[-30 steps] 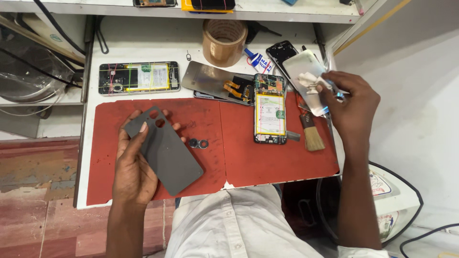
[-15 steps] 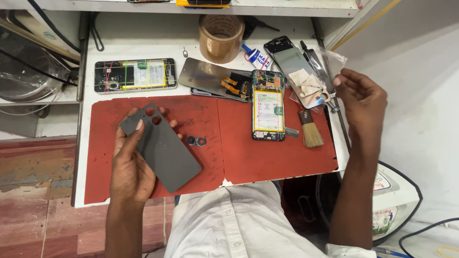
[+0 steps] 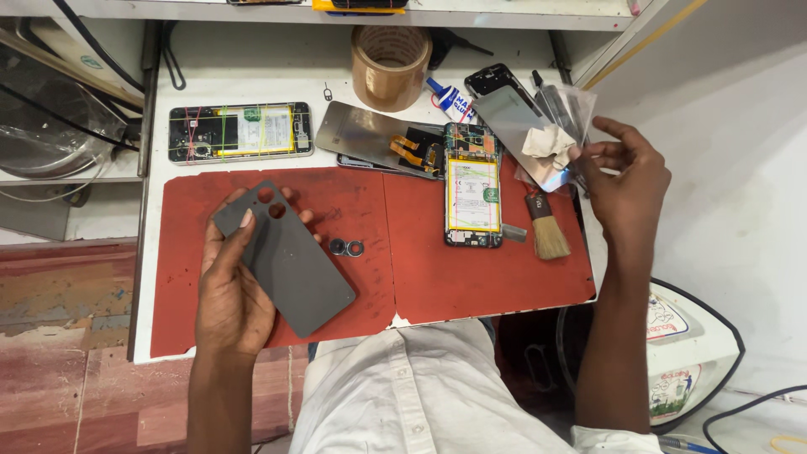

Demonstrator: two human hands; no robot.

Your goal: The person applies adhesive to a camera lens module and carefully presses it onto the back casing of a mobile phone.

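Cover (image 3: 286, 261) — grey, under left hand (image 3: 231, 294) | right hand (image 3: 626, 176) — cloth (image 3: 548, 141)

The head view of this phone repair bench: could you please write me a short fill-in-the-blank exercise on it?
1. The left hand holds a grey back cover over the ____ mat.
2. The opened phone beside the brush lies on that ____.
3. The tape roll stands ____ the mat.

Missing: red; mat; behind

We count two opened phones (image 3: 239, 132) (image 3: 473, 187), one grey back cover (image 3: 286, 258), two small rings (image 3: 345, 247), one brush (image 3: 546, 228), one tape roll (image 3: 390, 66), one glue tube (image 3: 450, 101), and two red mats (image 3: 504, 269) on the tabletop (image 3: 252, 67).
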